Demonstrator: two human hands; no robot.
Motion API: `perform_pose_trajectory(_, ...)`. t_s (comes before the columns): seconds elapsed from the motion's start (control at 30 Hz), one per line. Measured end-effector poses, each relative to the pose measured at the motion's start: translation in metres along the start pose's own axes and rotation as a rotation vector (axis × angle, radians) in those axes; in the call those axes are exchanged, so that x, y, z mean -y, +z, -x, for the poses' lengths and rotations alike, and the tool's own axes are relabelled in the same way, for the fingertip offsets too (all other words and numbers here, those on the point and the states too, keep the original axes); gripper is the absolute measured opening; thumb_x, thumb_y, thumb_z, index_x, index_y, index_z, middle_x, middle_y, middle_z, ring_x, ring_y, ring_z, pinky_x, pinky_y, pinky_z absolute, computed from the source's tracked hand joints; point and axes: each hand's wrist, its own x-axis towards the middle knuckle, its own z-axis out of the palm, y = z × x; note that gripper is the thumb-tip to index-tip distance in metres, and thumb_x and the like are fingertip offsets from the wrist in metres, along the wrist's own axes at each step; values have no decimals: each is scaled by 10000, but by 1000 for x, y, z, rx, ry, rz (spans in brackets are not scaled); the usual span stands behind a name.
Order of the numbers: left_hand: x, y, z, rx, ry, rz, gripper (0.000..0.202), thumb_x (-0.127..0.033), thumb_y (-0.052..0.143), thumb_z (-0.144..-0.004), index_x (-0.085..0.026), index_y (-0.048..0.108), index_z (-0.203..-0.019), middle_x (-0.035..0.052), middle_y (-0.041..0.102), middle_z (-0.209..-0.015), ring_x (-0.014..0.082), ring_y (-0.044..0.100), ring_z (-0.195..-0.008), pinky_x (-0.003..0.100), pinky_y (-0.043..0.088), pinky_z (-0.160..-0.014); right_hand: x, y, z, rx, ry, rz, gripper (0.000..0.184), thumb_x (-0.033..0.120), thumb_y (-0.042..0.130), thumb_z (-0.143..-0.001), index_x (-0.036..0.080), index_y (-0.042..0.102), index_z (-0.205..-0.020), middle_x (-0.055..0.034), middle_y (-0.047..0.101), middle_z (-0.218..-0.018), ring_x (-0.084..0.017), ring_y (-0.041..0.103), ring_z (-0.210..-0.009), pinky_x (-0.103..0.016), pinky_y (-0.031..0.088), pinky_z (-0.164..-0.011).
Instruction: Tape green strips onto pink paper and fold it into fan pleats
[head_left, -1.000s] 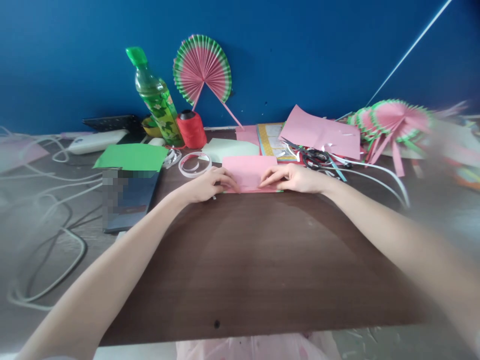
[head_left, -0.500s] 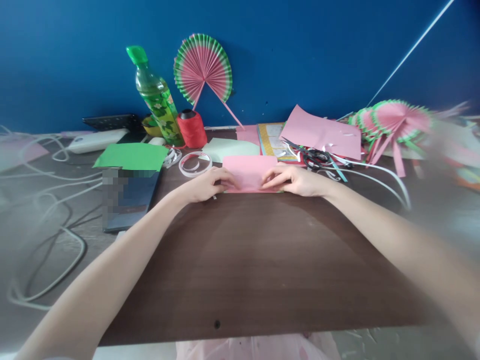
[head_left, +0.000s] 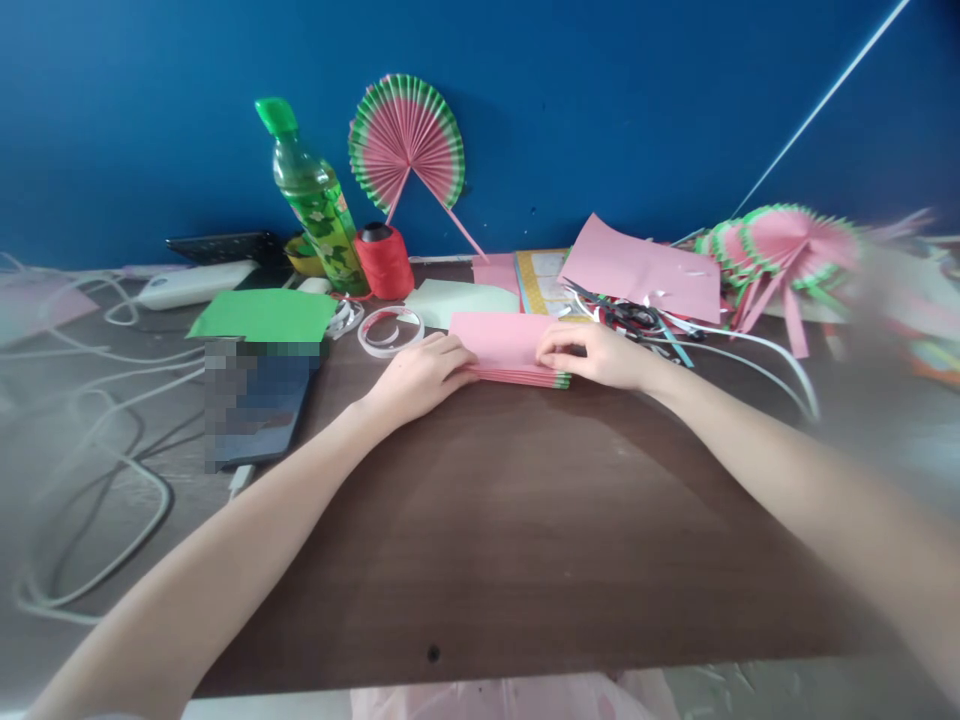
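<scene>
A pink paper (head_left: 504, 338) lies between my two hands, its near edge folded into several narrow pleats with green at the right end. My left hand (head_left: 429, 372) pinches the left end of the pleats, thumb at the front and fingers on top. At the other end, my right hand (head_left: 592, 354) has its fingers closed on the right edge of the pink paper, close to the green tips. The underside of the paper is out of sight.
Behind the paper lie a pale green sheet (head_left: 463, 301), a tape roll (head_left: 390, 331) and black-handled scissors (head_left: 626, 312). A red thread spool (head_left: 385, 265), green bottle (head_left: 315, 200) and pleated fan (head_left: 407, 130) stand near the wall. A phone (head_left: 262, 405) is at left; more fans (head_left: 795, 240) at right.
The pleated front edge and its green end now show, where they were mostly covered before. My right hand has shifted slightly right and up; my left fingers have moved back to the paper's left end.
</scene>
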Motion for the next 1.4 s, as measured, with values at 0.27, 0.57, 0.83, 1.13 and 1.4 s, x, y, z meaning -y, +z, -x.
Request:
perform_pose_trajectory(0.27,0,-7,0,-189,-108,43,290,-270,379,-909,-165,643,-969,71,649,-905,181,583,-864,291,434,-779,11,2,2,-230,-99,171,275,334,570,-792,191,660,-1009,-74,661,-930,-204,587,-827,-365,452,-778)
perform_pose_trajectory(0.57,-11,-31,-7,-299,-345,295,222,-319,520,-828,-160,644,-922,27,663,-869,141,558,-760,243,431,-702,27,-6,1,-423,151,-141,201,367,624,-733,174,669,-766,-9,620,-689,-122,504,-581,-269,392,-549)
perform_pose_trajectory(0.83,-10,-46,-14,-268,-460,473,243,-321,523,-799,-147,681,-860,21,680,-835,142,581,-740,245,449,-687,24,-13,-2,-226,237,-474,201,370,582,-757,186,661,-778,-9,631,-761,-149,560,-719,-310,423,-710)
perform_pose_trajectory(1.13,5,-18,-9,35,-310,296,200,-310,539,-794,-176,683,-830,14,669,-821,150,578,-750,271,430,-731,10,-6,-3,20,222,-7,195,222,567,-732,161,672,-885,-57,661,-920,-181,584,-853,-327,431,-793)
perform_pose_trajectory(1.4,11,-10,-9,117,-215,276,196,-323,540,-800,-182,656,-871,18,643,-852,150,564,-780,270,423,-718,11,-3,-2,5,157,164,104,188,552,-735,160,650,-755,-39,604,-781,-152,536,-736,-293,406,-689)
